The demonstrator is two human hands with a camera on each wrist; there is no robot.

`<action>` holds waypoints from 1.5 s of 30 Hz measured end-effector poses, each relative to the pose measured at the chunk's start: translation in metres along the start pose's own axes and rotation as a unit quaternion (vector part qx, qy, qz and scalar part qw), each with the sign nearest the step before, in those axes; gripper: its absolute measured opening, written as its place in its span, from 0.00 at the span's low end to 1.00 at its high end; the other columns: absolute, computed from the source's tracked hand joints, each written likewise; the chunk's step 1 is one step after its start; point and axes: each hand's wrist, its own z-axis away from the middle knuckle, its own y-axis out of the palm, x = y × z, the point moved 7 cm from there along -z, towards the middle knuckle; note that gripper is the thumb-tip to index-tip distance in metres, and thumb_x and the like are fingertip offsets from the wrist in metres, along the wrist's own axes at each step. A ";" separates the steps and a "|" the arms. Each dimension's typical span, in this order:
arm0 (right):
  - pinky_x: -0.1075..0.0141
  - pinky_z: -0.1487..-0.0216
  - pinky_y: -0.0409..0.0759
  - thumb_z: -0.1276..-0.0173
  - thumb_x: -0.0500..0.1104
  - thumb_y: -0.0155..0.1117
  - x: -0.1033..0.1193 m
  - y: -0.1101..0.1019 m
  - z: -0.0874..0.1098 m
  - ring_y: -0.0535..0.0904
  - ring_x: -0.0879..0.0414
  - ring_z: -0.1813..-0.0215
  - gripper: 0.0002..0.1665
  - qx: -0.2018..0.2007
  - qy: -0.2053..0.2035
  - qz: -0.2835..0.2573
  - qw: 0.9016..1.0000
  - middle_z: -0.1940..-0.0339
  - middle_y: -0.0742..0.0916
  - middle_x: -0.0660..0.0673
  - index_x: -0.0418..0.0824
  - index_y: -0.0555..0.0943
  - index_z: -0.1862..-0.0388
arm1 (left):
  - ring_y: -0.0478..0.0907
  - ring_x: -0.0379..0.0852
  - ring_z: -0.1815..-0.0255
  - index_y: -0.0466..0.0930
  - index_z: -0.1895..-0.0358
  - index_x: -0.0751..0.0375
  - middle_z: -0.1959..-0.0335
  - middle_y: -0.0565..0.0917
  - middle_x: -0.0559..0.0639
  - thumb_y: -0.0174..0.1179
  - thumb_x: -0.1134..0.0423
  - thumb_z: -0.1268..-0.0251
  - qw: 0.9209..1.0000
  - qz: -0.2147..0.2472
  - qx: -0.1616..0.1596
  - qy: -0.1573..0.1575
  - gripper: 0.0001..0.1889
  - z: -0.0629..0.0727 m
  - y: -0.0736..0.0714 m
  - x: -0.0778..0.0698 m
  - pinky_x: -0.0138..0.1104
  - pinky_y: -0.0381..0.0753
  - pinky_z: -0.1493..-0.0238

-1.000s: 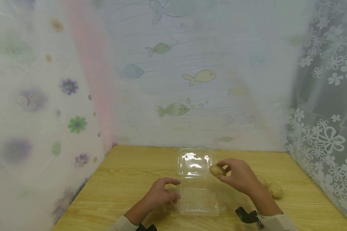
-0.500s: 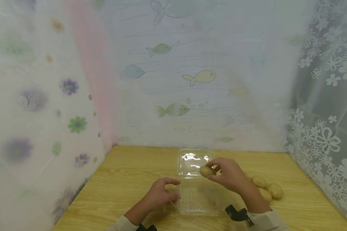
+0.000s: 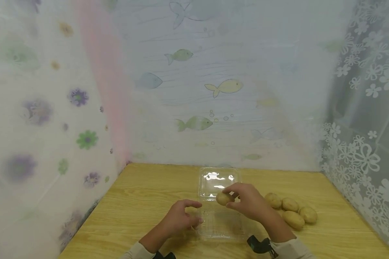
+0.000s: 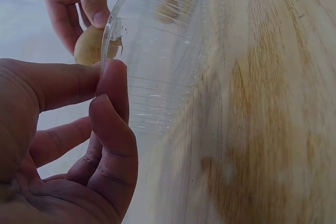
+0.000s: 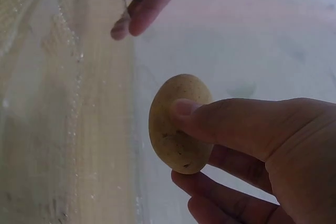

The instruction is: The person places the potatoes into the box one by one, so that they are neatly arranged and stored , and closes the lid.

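A clear plastic clamshell container [image 3: 221, 230] lies opened on the table, its lid [image 3: 210, 187] flipped back toward the far wall. At its left rim my left hand [image 3: 179, 218] pinches the thin plastic edge between thumb and fingers, as the left wrist view shows close up. My right hand [image 3: 250, 203] holds a yellowish potato [image 3: 223, 199] above the container, near the hinge between base and lid. In the right wrist view the thumb lies across this potato [image 5: 178, 129], with fingers behind it. The rim [image 4: 111, 35] curves in front of the potato in the left wrist view.
Several more potatoes [image 3: 290, 204] sit in a cluster on the wooden table [image 3: 149, 190], right of the container and partly behind the right forearm. Printed sheets with fish [image 3: 197, 123] and flowers [image 3: 86, 140] enclose the table at the back and sides.
My right hand has carried the potato leftward and slightly nearer, from beside the lid to over the container. The potato cluster shows more as the forearm moves off it. My left hand stays put.
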 end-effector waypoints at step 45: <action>0.67 0.59 0.85 0.48 0.38 0.84 0.014 0.061 -0.004 0.86 0.59 0.61 0.21 0.030 -0.035 0.056 0.997 0.58 0.91 0.49 0.41 0.89 0.54 | 0.87 0.49 0.75 0.80 0.36 0.63 0.71 0.90 0.56 0.73 0.63 0.36 0.999 0.020 0.026 -0.006 0.25 -0.002 0.000 0.002 0.42 0.87 0.70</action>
